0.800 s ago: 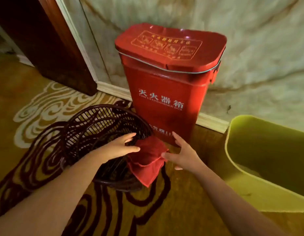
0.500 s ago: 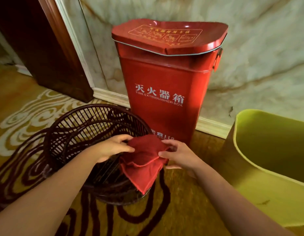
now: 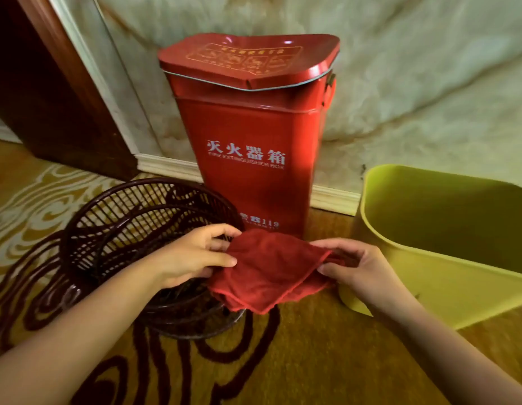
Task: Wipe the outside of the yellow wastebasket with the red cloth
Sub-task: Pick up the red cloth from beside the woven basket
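Hands spread the red cloth [image 3: 271,267]: left hand [image 3: 192,255] and right hand [image 3: 356,267] pinch opposite edges beside the yellow wastebasket [image 3: 429,276].

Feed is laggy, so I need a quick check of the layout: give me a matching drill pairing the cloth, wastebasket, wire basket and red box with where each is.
Things:
1. cloth
2. wastebasket
3. wire basket
4. red box

Places:
A. standing against the wall
B. on the floor at far right
C. held between both hands
D. on the carpet at left, under the left hand

Pairs: 1-C, 2-B, 3-D, 4-A
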The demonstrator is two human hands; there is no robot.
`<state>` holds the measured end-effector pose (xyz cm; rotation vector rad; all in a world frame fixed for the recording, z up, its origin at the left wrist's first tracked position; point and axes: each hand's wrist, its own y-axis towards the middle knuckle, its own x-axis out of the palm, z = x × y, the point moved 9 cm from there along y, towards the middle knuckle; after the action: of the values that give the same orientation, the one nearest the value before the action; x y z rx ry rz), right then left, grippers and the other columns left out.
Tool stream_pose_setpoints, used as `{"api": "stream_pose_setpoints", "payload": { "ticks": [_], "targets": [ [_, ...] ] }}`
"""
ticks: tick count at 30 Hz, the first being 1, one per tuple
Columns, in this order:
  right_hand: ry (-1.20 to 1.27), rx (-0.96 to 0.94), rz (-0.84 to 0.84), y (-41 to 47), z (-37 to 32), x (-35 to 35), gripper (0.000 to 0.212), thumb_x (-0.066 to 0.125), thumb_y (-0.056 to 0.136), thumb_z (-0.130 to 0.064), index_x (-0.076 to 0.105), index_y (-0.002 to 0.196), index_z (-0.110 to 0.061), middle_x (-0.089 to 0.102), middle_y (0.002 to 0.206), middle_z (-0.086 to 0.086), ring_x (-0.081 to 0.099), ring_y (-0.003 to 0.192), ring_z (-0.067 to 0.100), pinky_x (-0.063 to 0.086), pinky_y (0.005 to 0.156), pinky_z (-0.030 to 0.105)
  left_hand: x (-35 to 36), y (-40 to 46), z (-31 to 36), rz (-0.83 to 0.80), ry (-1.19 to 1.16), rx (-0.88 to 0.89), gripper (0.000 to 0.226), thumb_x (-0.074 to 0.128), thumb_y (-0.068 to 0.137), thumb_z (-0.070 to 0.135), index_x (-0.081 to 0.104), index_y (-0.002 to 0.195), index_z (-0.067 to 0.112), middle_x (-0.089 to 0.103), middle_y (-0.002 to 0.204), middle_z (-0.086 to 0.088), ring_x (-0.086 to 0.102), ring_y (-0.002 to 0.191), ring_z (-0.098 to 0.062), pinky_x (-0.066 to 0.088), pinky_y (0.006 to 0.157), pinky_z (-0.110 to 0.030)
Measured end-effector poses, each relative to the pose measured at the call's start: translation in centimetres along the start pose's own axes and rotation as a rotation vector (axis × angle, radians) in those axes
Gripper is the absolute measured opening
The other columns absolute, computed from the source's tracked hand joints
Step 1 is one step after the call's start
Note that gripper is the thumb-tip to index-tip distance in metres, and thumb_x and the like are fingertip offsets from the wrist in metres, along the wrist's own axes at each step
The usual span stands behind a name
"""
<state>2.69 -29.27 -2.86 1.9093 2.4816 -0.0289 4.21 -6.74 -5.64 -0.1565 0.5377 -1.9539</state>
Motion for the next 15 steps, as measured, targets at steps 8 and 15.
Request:
{"api": "stream_pose_setpoints", "payload": {
  "ticks": [8, 15],
  "targets": [
    [0.338, 0.222, 0.131, -7.9, 4.9, -6.3, 0.029, 0.065, 0.065, 0.002, 0.073, 0.089, -0.013, 0.075, 0.080, 0.003, 0.067, 0.073, 0.014, 0.057, 0.064, 0.030, 12.0, 2.8, -1.7, -0.256, 0.115, -0.091, 0.037, 0.065, 0.077, 0.004, 0.062, 0.100, 0.032, 0.072, 0.098, 0.003, 0.067, 0.091, -0.015, 0.057, 0.075, -0.031],
    [0.334, 0.256, 0.309, -11.4, 6.7, -10.6, 0.031, 0.060, 0.076, 0.011, 0.074, 0.089, -0.013, 0.075, 0.077, 0.001, 0.069, 0.069, 0.013, 0.059, 0.065, 0.028, 16.2, 2.5, 11.1, 0.235, 0.767, 0.738, 0.066, 0.068, 0.065, 0.042, 0.040, 0.124, 0.039, 0.039, 0.139, 0.006, 0.032, 0.131, -0.012, 0.026, 0.109, -0.038]
  ]
}}
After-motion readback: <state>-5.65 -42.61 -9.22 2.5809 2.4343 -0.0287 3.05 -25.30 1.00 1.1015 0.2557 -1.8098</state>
